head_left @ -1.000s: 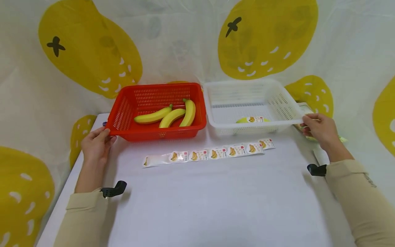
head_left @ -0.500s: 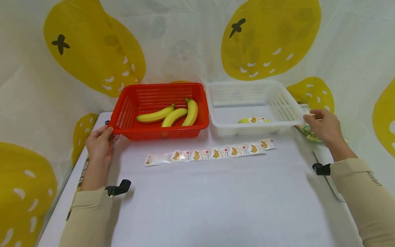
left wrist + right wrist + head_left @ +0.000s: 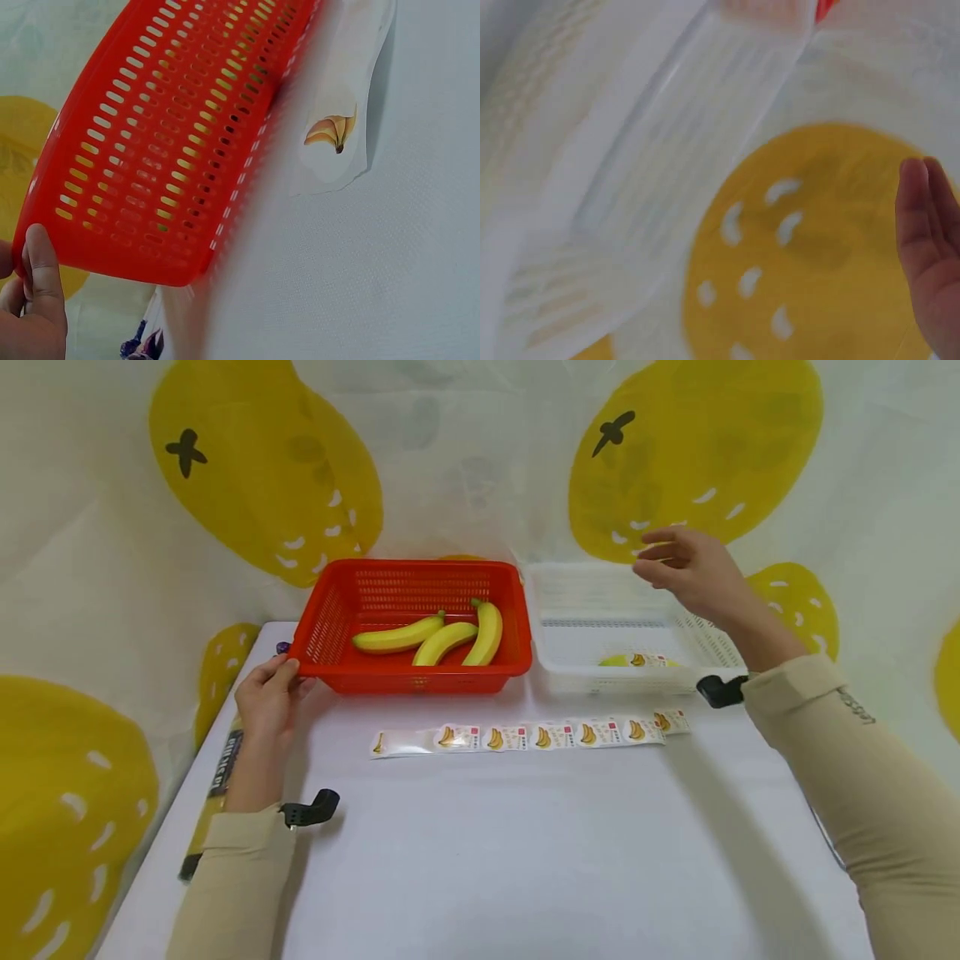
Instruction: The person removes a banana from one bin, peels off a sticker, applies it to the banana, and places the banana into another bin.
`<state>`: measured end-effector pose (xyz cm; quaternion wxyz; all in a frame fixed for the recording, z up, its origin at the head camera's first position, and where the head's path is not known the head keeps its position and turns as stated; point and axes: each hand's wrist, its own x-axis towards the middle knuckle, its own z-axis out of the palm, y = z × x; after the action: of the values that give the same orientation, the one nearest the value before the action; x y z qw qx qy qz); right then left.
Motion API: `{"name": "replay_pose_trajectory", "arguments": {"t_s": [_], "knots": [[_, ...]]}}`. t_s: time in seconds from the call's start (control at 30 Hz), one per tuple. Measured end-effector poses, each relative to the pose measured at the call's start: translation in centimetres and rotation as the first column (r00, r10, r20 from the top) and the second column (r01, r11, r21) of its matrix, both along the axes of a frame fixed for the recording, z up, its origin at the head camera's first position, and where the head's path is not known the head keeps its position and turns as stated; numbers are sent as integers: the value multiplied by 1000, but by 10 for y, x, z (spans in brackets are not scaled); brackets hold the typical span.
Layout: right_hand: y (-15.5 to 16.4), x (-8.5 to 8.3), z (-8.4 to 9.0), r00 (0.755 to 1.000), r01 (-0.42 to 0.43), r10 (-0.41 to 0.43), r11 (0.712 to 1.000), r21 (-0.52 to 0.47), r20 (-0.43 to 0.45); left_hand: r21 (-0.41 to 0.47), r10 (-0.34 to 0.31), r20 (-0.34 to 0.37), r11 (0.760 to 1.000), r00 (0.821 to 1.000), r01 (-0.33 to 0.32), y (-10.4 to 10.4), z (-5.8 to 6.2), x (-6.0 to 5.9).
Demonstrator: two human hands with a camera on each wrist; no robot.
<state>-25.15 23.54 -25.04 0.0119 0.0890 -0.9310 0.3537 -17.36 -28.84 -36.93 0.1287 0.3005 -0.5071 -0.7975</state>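
My left hand (image 3: 266, 702) grips the near left corner of a red plastic basket (image 3: 420, 681); in the left wrist view, finger and thumb pinch its rim. Three bananas (image 3: 397, 637) lie inside. Beside it on the right stands a white basket (image 3: 600, 681) holding a yellow-green banana (image 3: 613, 661) with a sticker on it, partly hidden by the front wall. My right hand (image 3: 697, 568) is raised above the white basket, touching nothing, its fingers loosely bent. In front of both baskets lies a strip of banana stickers (image 3: 502, 737).
A long yellow and black package (image 3: 217, 785) lies along the table's left edge, partly behind my left forearm. Something small and purple (image 3: 282, 647) shows beside the red basket. A cloth with big yellow fruit prints (image 3: 697, 452) hangs behind the baskets.
My right hand has let go of the white basket's near right corner and moved up and left over it. My left hand keeps its grip. The head view has shifted slightly.
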Motion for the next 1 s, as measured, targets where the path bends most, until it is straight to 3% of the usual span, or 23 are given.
{"name": "replay_pose_trajectory", "arguments": {"t_s": [0.1, 0.2, 0.33, 0.47, 0.53, 0.7, 0.83, 0.9, 1.0], "knots": [[-47, -25, 4, 986, -165, 165, 986, -25, 16, -7, -6, 6, 1000, 1000, 6, 2, 0, -3], [-101, -48, 6, 952, -298, 302, 952, -62, 56, -10, 2, 6, 1000, 1000, -2, 3, 1, -3], [-171, -74, 1, 881, -455, 464, 885, -98, 91, -6, 11, -5, 1000, 1000, -11, 5, 1, -1], [-224, -92, -14, 786, -584, 593, 805, -108, 172, 13, 12, -11, 1000, 1000, -11, 9, 1, 2], [-241, -98, -23, 749, -616, 623, 780, -107, 227, 9, 10, -12, 1000, 1000, -10, 13, -1, 7], [-266, -107, -48, 690, -661, 637, 748, -58, 343, -47, 4, -12, 999, 1000, -5, 26, -5, 23], [-276, -109, -64, 620, -687, 632, 724, -68, 464, -85, 15, -48, 996, 999, -19, 33, -8, 35], [-279, -110, -69, 606, -689, 615, 723, -54, 504, -102, 17, -65, 995, 998, -23, 36, -8, 39], [-281, -109, -76, 607, -684, 589, 729, -27, 534, -96, 24, -76, 995, 997, -31, 38, -6, 45]]}}
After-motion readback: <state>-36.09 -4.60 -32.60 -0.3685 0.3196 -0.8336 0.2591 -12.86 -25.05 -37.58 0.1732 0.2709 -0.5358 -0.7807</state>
